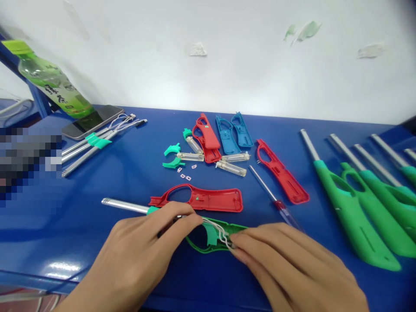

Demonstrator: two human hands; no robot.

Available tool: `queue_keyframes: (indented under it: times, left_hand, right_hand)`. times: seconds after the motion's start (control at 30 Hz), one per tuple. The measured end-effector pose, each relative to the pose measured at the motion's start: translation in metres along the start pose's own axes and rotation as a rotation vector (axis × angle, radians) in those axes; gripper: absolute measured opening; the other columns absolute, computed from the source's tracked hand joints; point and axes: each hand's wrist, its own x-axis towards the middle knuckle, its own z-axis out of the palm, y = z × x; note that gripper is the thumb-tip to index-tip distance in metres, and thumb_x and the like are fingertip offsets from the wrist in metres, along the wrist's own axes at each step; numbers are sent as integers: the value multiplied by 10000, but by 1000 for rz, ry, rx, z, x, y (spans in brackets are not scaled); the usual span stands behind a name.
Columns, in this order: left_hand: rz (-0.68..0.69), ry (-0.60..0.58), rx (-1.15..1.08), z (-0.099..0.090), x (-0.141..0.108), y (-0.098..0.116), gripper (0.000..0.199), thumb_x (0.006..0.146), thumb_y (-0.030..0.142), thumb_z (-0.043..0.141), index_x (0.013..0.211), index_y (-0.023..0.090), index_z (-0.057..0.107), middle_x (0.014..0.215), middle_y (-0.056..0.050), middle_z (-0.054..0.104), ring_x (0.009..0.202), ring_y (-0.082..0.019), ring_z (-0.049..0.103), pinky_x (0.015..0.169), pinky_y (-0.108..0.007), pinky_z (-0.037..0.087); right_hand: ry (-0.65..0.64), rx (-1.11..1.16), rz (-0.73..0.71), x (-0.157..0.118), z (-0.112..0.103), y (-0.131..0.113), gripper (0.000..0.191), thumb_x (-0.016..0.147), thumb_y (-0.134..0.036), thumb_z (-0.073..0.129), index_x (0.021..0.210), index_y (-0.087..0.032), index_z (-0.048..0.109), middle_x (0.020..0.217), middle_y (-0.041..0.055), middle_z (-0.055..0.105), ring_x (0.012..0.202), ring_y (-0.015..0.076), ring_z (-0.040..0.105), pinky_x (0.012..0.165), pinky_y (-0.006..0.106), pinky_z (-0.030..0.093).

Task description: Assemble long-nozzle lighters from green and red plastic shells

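A green lighter shell half [203, 250] lies open side up near the table's front, with a metal tube [125, 205] sticking out to the left. White wires [217, 227] run over a teal trigger piece [211, 235] inside it. My left hand [143, 251] is closed at the shell's left part, thumb and index finger pinching by the wires. My right hand [289, 260] has its fingertips pressed together at the wire ends in the shell's handle; the small part there is mostly hidden. Just behind lies a red shell half [216, 200].
Assembled green lighters [354, 216] lie on the right, beside a screwdriver [264, 182] and another red shell half [286, 177]. Blue shells [228, 136] and clear fuel tanks [232, 168] are mid-table. Metal tubes [81, 158], a phone [94, 123] and a bottle [55, 82] stand left.
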Motion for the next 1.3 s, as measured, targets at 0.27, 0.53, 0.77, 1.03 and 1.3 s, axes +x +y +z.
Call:
queue_keyframes:
  times: [0.27, 0.53, 0.77, 1.03, 1.3]
  left_hand:
    - [-25, -9, -24, 4, -3, -2, 366, 1194, 197, 371, 1428, 305, 632, 1297, -21, 769, 948, -158, 784, 750, -272, 563]
    - [4, -44, 24, -3, -2, 1, 532, 1059, 35, 352, 1417, 306, 638, 1279, -35, 770, 912, -169, 798, 683, -293, 567]
    - [50, -3, 80, -10, 1, 15, 281, 1175, 258, 487, 1405, 231, 645, 1256, -80, 770, 914, -191, 805, 737, -321, 621]
    - [71, 54, 47, -10, 11, 19, 353, 1222, 294, 379, 1247, 226, 724, 1095, -21, 810, 922, -169, 822, 684, -277, 627]
    - [26, 61, 34, -12, 14, 22, 399, 1229, 307, 336, 1156, 240, 723, 1049, -17, 791, 762, -129, 786, 551, -254, 550]
  right_hand:
    - [-9, -4, 2, -2, -2, 1, 393, 1209, -235, 470, 1035, -259, 821, 977, -62, 876, 814, 134, 807, 696, 302, 553]
    - [-3, 5, 26, -2, -2, 0, 358, 1197, -218, 487, 1071, -262, 820, 984, -54, 870, 803, 136, 799, 689, 310, 556]
    - [-52, -5, 9, -4, 0, -1, 351, 1202, -194, 459, 1169, -272, 799, 1033, -61, 852, 828, 136, 778, 762, 307, 555]
    - [2, -89, -13, -5, 2, -5, 313, 1158, -134, 526, 1138, -248, 817, 970, -46, 847, 792, 154, 775, 726, 336, 551]
    - [-15, -198, -103, -2, 2, -4, 296, 1122, -120, 563, 1078, -223, 837, 902, -27, 839, 697, 144, 749, 579, 344, 520]
